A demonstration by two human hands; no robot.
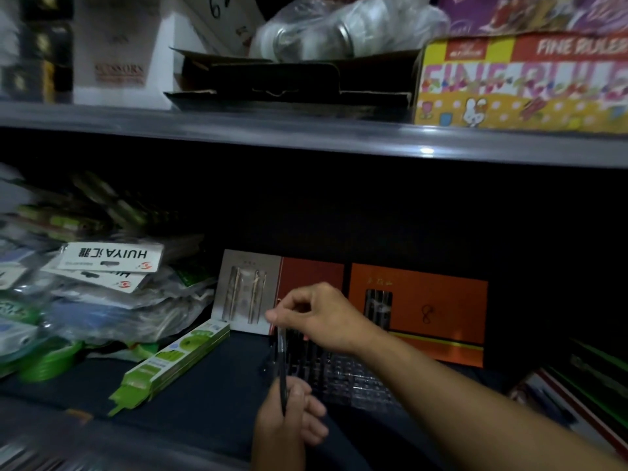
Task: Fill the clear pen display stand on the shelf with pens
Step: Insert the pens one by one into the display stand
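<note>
Right hand (319, 317) pinches the top of a dark pen (280, 362) (left hand (292, 416) grips its lower end).

Dim shelving bay, pretty gloomy tbh

Long grey shelf board (306, 130) runs across the top, with a small white glare spot (426, 151) on its front edge; the back of the bay (339, 205) underneath is near black; the dark blue lower shelf surface (210, 385) barely catches any light

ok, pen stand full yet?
Partly full. Dark pens stand in the clear stand's left slots; right slots look empty. Left hand and right hand hold another pen.
</note>
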